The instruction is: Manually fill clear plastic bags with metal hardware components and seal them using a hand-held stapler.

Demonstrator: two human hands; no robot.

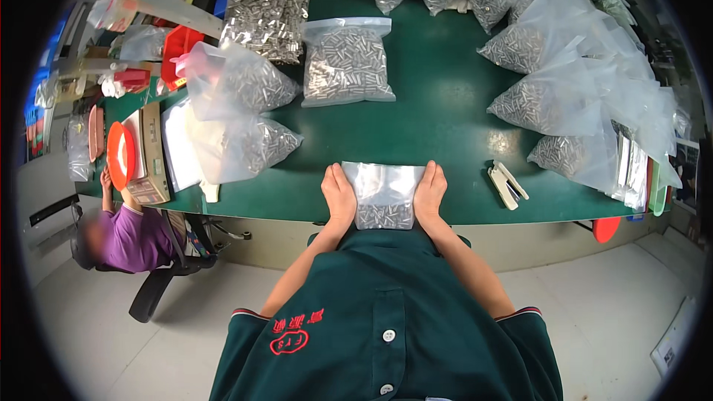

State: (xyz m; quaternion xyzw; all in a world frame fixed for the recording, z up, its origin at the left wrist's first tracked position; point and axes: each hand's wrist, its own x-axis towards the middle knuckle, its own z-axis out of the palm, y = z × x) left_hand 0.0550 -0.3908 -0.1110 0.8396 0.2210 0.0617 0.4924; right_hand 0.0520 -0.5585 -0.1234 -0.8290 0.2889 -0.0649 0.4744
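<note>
A clear plastic bag [383,191] with small metal cylinders gathered in its lower end lies flat on the near edge of the green table [438,96]. My left hand [338,194] presses flat against the bag's left side. On the bag's right side my right hand [431,189] does the same, fingers pointing away from me. Both hands hold the bag between them.
A white stapler [508,183] lies to the right of my right hand. Several filled bags of metal pieces [347,63] ring the table at left, back and right. A person in purple [134,236] sits at the left end beside an orange lid [120,154] and a cardboard box [152,156].
</note>
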